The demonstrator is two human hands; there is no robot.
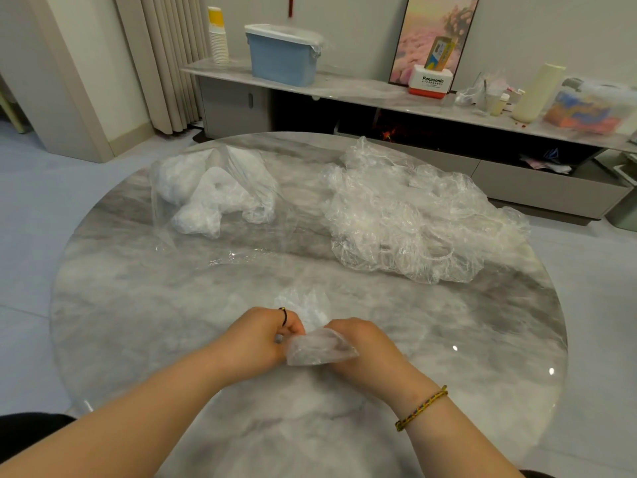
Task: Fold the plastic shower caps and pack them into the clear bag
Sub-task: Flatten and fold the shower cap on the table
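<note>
Two hands pinch one crumpled shower cap (319,346) at the near edge of a round, glossy grey-marbled table (448,339).

Both the left hand (260,336) and the right hand (365,346) are closed on the cap, a thin, cloudy film bunched into a rough wedge between them; their fingertips are hidden behind the knuckles and the plastic. More of the film fans out beyond the hands, its outline hard to trace against the marble. Far right lies a loose heap of wrinkled, transparent shower caps (413,215). Far left sits the clear bag (213,194), holding white, compact bundles; its open edge nearly vanishes on the tabletop.
</note>
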